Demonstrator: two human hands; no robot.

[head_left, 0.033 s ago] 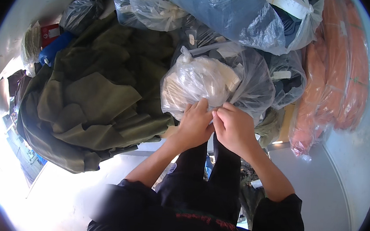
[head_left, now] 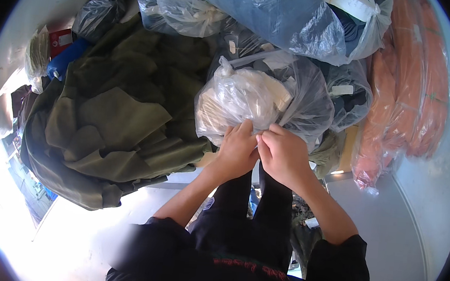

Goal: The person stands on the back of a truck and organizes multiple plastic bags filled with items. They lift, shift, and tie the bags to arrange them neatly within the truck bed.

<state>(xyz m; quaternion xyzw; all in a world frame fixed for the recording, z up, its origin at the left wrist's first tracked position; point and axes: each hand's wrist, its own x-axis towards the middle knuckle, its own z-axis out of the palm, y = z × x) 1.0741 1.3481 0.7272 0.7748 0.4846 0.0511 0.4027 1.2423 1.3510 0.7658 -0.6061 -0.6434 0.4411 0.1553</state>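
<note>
A clear plastic bag (head_left: 250, 97) with cream-coloured pieces bundled inside lies right in front of me. At its near edge my left hand (head_left: 239, 147) and my right hand (head_left: 284, 151) meet, fingers bent and thumbs close together. Both pinch the bag's gathered plastic; the exact spot between the fingertips is mostly hidden. To the left, a large heap of dark olive fabric pieces (head_left: 123, 113) spreads almost up to the bag.
Large bags of blue-grey material (head_left: 278, 17) are piled behind. Wrapped orange bundles (head_left: 400, 91) stand at the right by the white wall. A blue roll (head_left: 67, 58) and a red box (head_left: 60, 40) sit far left. Dark scraps (head_left: 304, 217) lie below, near my legs.
</note>
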